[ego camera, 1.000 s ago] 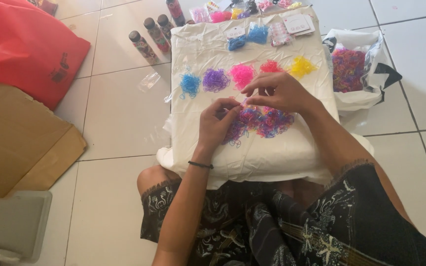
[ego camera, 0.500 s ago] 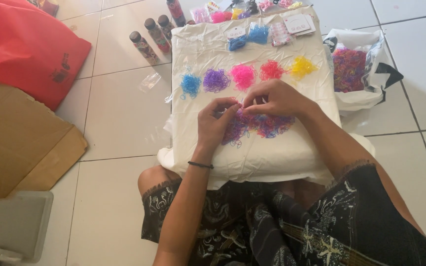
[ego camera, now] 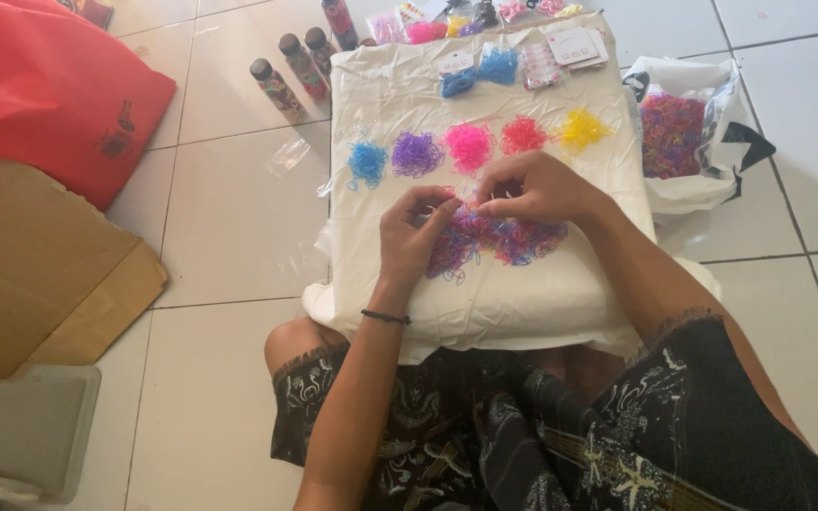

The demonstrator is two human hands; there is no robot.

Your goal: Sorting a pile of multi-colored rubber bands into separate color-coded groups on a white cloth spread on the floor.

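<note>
A mixed pile of small coloured rubber bands (ego camera: 513, 241) lies on a cream cloth (ego camera: 485, 303) spread over a low surface. My left hand (ego camera: 411, 232) and my right hand (ego camera: 532, 189) meet above that pile, fingertips pinched together on a few bands. Behind the hands sits a row of sorted little heaps: blue (ego camera: 367, 161), purple (ego camera: 416, 152), pink (ego camera: 469, 147), red (ego camera: 523, 135) and yellow (ego camera: 583, 129). A black band circles my left wrist.
A white plastic bag (ego camera: 702, 185) holding more mixed bands lies at the right. Small packets and cards (ego camera: 570, 45) lie at the cloth's far end. Three bottles (ego camera: 293, 64) stand on the tiled floor. At the left are a red bag (ego camera: 49, 95), cardboard (ego camera: 40, 274) and a grey box (ego camera: 21, 435).
My right hand has drawn back a little from the sorted heaps toward the mixed pile, and both hands' fingertips have come together over it.
</note>
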